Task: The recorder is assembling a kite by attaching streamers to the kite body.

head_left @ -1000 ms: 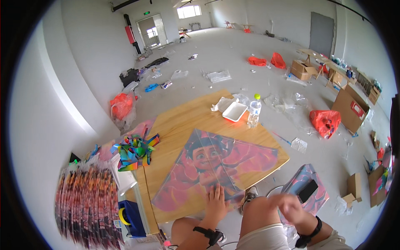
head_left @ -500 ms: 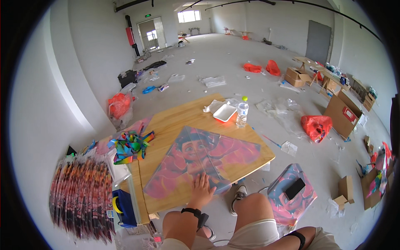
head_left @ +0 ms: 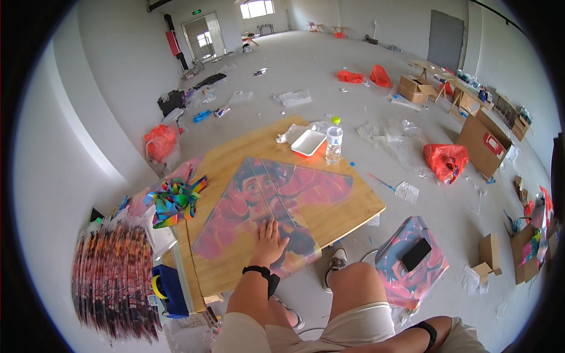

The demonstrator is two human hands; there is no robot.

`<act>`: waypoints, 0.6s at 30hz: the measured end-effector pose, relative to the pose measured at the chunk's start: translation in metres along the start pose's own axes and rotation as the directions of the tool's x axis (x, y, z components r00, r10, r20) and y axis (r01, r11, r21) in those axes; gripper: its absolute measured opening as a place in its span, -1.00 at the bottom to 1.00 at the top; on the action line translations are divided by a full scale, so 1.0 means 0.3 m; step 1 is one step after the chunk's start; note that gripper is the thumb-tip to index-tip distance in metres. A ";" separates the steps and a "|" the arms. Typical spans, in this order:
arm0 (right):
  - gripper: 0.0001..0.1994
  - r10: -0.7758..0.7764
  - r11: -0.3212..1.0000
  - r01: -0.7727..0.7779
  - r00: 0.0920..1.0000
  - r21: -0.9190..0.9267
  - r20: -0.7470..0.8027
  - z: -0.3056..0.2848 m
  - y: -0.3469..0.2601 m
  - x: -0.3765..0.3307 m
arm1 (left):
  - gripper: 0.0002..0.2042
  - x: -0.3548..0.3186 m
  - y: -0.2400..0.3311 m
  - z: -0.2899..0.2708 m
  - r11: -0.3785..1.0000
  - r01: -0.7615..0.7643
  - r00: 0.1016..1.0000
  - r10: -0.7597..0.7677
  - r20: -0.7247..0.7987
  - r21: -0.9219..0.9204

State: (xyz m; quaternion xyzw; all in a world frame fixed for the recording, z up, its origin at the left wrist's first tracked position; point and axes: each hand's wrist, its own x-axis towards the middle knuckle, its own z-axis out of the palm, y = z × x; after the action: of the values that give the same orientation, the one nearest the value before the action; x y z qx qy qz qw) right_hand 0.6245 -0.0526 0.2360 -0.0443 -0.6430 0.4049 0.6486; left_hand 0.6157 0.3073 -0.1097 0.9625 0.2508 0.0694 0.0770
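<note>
A triangular kite printed with a cartoon figure on red lies flat on a low wooden table. My left hand rests palm down on the kite's near corner, fingers spread, with a black band on the wrist. Of my right arm only the forearm and its black wristband show at the bottom edge. The hand itself is hidden behind my leg. My knees stick out just below the table's front edge.
A water bottle and a white foam tray stand at the table's far edge. Rainbow ribbons lie at its left. A row of packaged kites sits at far left. A black phone lies on folded kites on the floor. Boxes and red bags are scattered around.
My right hand, raised over the right knee a second ago, has dropped out of sight. The left hand stays flat on the kite. The view has tilted slightly.
</note>
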 end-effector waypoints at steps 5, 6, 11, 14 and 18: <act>-0.66 0.041 0.998 -0.044 0.997 -0.043 -0.064 -0.068 0.010 -0.030 | -0.24 0.052 -0.045 -0.008 1.000 0.005 1.000 -0.005 0.006 0.007; -0.67 0.039 0.998 -0.043 0.996 -0.046 -0.075 -0.077 0.013 -0.034 | -0.24 0.063 -0.050 -0.011 1.000 -0.001 1.000 0.000 0.017 0.016; -0.67 -0.010 1.000 0.012 0.997 0.024 -0.073 -0.127 0.030 -0.049 | -0.24 0.111 -0.078 -0.014 1.000 -0.008 1.000 0.007 0.021 0.016; -0.67 0.019 1.000 -0.017 0.996 0.026 -0.083 -0.143 0.038 -0.068 | -0.23 0.135 -0.090 -0.012 1.000 -0.010 1.000 0.010 0.015 0.021; -0.70 0.054 0.998 -0.051 0.993 0.034 -0.109 -0.151 0.048 -0.081 | -0.23 0.151 -0.094 -0.023 1.000 0.003 0.999 -0.003 0.032 0.001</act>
State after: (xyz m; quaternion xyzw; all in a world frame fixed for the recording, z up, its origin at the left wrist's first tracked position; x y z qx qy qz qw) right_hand 0.6611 -0.0361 0.2005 -0.0732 -0.5983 0.4288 0.6729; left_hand 0.6404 0.3547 -0.1038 0.9631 0.2509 0.0537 0.0807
